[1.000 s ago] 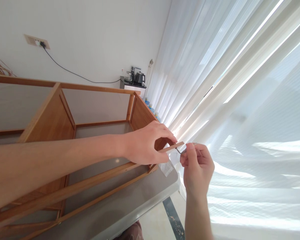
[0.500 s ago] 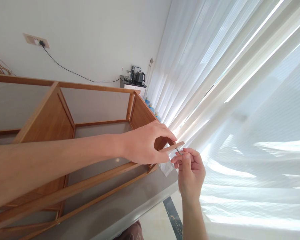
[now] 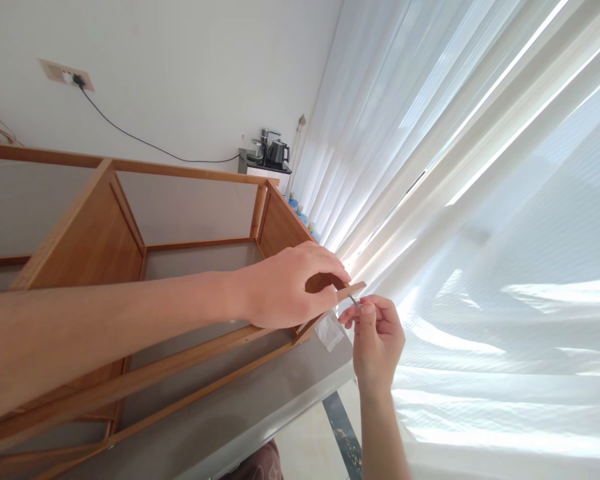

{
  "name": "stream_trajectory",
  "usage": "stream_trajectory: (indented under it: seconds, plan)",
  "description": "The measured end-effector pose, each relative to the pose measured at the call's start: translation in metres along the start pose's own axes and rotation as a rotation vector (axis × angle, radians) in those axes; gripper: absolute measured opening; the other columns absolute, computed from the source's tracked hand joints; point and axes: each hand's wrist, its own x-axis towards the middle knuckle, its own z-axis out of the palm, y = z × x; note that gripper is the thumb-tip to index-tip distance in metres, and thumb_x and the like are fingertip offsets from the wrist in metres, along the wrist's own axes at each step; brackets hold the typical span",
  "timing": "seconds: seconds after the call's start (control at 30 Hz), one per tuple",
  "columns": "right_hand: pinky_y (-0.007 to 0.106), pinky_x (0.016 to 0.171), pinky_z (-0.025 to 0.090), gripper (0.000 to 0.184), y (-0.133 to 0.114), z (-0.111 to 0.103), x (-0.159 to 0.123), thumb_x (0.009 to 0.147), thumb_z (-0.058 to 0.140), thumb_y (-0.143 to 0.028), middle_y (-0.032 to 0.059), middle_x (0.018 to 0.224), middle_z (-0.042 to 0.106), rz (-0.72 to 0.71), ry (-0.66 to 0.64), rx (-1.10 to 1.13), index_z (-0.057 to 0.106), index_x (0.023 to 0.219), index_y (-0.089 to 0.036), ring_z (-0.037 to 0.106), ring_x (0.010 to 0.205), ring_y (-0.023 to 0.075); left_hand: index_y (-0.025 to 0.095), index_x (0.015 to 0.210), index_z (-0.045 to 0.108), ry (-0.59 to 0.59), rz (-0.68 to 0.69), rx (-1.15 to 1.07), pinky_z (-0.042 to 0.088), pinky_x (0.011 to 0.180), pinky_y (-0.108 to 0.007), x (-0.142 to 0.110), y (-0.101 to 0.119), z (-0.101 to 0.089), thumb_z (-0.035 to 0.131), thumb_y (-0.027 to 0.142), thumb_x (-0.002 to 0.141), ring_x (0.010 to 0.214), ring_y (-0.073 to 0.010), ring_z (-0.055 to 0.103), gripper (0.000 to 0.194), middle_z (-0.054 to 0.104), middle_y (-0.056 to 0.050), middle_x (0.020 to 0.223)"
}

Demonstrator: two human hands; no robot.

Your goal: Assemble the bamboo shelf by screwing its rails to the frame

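My left hand (image 3: 285, 283) reaches across from the left and grips the end of a wooden rail (image 3: 353, 290) at the frame's right corner, thumb on the near side and fingers over the far side. Just right of it, my right hand (image 3: 379, 343) pinches a thin metal Allen key (image 3: 354, 301) between thumb and fingers. The key's far end meets the rail's side; its exact seat is too small to make out. Both hands are at the corner of a brown wooden furniture frame (image 3: 190, 357), whose end panel (image 3: 283, 223) is partly behind my left hand.
A small plastic bag (image 3: 329, 331) lies on the grey surface (image 3: 260, 393) beneath the frame. White curtains (image 3: 460, 267) hang close on the right. Beyond the frame, a black kettle (image 3: 279, 152) stands on a cabinet, with a cord (image 3: 145, 143) running to a wall socket (image 3: 55, 71).
The Allen key has turned a little in my right hand, which has moved slightly left. My left hand keeps its grip on the rail. The whole view has shifted slightly.
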Motion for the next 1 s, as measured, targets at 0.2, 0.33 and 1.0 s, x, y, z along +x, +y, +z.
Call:
stream_trajectory:
  seconds: [0.2, 0.33, 1.0]
  plan:
    - [0.027, 0.059, 0.050, 0.025, 0.000, -0.001, -0.002, 0.096, 0.068, -0.045, -0.0020, 0.064, 0.070, -0.022, 0.004, -0.070, 0.063, 0.095, -0.020, 0.064, 0.056, 0.0139, 0.018, 0.148, 0.048, -0.054, -0.189, 0.070, 0.024, 0.128, -0.047, -0.001, -0.002, 0.001, 0.054, 0.056, 0.093, 0.159, -0.0314, 0.018, 0.067, 0.033, -0.011, 0.167]
    - [0.026, 0.059, 0.051, 0.026, -0.004, -0.002, -0.003, 0.095, 0.069, -0.045, -0.0026, 0.062, 0.069, -0.025, 0.021, -0.118, 0.062, 0.090, -0.020, 0.065, 0.056, 0.0141, 0.020, 0.149, 0.047, -0.083, -0.219, 0.065, 0.022, 0.129, -0.047, -0.002, 0.000, 0.002, 0.061, 0.058, 0.087, 0.160, -0.0320, 0.015, 0.074, 0.028, -0.009, 0.170]
    - [0.019, 0.034, 0.029, 0.054, -0.013, 0.018, -0.026, 0.095, 0.054, -0.068, -0.0094, 0.035, 0.042, 0.234, -0.038, -0.112, 0.061, 0.075, -0.019, 0.038, 0.028, 0.0078, 0.020, 0.142, 0.053, -0.073, -0.195, 0.042, 0.031, 0.125, -0.045, 0.000, 0.003, 0.000, 0.059, 0.060, 0.088, 0.156, -0.0315, 0.023, 0.067, 0.041, -0.010, 0.161]
